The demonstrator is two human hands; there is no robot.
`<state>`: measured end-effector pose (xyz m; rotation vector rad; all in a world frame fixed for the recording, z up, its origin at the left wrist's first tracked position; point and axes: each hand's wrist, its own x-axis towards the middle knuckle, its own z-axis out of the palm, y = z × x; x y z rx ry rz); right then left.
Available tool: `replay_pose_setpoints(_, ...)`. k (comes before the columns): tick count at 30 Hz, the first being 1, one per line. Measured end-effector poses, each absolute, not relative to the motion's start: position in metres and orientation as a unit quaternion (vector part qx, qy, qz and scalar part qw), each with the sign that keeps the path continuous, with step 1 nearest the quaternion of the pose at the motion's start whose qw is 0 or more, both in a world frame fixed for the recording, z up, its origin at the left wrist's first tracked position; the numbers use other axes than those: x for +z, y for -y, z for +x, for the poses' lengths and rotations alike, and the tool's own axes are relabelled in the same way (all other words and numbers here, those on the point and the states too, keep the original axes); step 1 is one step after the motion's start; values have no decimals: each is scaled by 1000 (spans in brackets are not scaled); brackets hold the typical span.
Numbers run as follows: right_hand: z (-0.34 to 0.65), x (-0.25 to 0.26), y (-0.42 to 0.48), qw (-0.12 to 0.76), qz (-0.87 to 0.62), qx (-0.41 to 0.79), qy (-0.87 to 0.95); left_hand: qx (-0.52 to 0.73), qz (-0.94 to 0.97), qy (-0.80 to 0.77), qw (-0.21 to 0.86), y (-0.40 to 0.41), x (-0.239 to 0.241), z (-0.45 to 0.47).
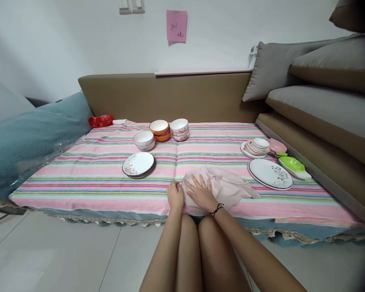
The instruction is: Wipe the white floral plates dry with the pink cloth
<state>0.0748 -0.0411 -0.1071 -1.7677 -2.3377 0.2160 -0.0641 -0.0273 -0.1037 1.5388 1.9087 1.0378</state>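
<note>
A pale pink cloth (228,184) lies near the front edge of the striped mat (94,178). My right hand (201,193) rests flat on the cloth's left part with its fingers spread. My left hand (175,196) sits just left of it, fingers curled around the edge of something under the cloth, apparently a plate rim, mostly hidden. A black band circles my right wrist.
A stack of patterned plates (139,164) lies left of centre. Behind it stand a white bowl (144,140), stacked orange bowls (159,129) and white bowls (179,128). At the right are a large plate (270,173), small saucers (256,147), a pink dish (276,145) and a green dish (293,166). Sofa cushions (322,105) rise on the right.
</note>
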Motion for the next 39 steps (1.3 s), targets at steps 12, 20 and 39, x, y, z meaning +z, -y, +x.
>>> replay_pose_setpoints(12,66,-108,22,164,-674,17,720,365,559,-682,299,34,-95,-55)
replay_pose_setpoints(20,72,-109,40,128,-723,25,678,320,579,-676,324,26,-97,-60)
replay_pose_setpoints(39,72,-109,-16,153,-728,88,662,328,522,-721,317,-44,-78,-18)
